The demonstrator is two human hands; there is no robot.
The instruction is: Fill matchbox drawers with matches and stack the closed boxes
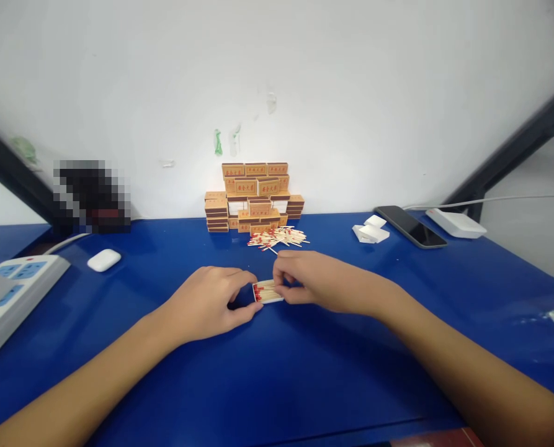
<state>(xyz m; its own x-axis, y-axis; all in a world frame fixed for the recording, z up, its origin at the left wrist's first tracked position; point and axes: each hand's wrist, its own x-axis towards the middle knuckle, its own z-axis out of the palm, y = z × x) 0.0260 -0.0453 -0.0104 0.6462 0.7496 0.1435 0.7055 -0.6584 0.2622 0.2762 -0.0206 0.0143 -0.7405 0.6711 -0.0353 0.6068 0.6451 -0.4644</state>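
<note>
While one white wall [351,112] stands at the back, one big blue table [277,366] spreads out in front of it. One power strip [20,304] with blue sockets sits at the left edge. One stack of yellow matchboxes [255,211] stands close to the wall. Three boxes make its top row, and two more lean upright just below, but the rest overlap too much for me to count.

Two hands are over the table. The left grip [211,301] holds one small white tray [272,302] by its left end, thumb on the near side and fingers on the far side. The right grip [309,279] is at the right end of the tray with its fingers curled; I cannot tell if it pinches anything. So the tray lies between both grips.

To the right are one black phone [409,226], one flat white box [458,223] and some small white pieces [372,233]. One pile of loose matches [279,237] lies in front of the stack, too many to count. One white rounded case [104,260] is on the left. Inside the tray are many matches [268,290], red tips to the left.
</note>
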